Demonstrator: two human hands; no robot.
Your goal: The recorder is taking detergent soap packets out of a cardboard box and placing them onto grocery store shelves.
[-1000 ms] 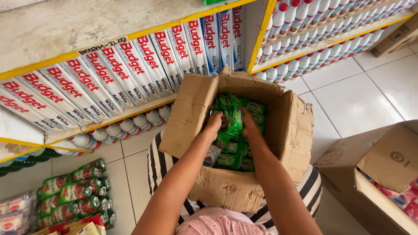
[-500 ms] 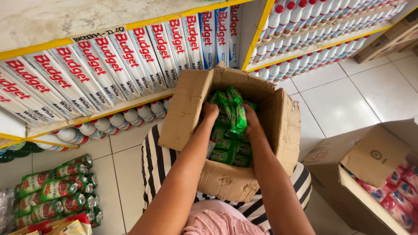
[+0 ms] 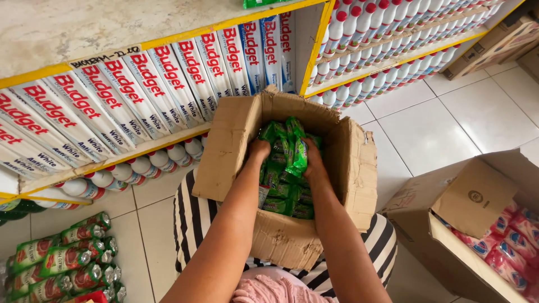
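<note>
White tiled floor [image 3: 449, 118] carries an open box [image 3: 466, 224] of red packs at right and green pouches [image 3: 62, 261] at left. Yellow-edged shelves [image 3: 168, 143] hold white cartons [image 3: 129, 95] above a row of white bottles [image 3: 140, 166]; more bottles [image 3: 393, 39] fill the right bay.

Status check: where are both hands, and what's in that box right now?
Left hand and right hand gripping green packets. Inside open cardboard box. Nothing blocking.
</note>
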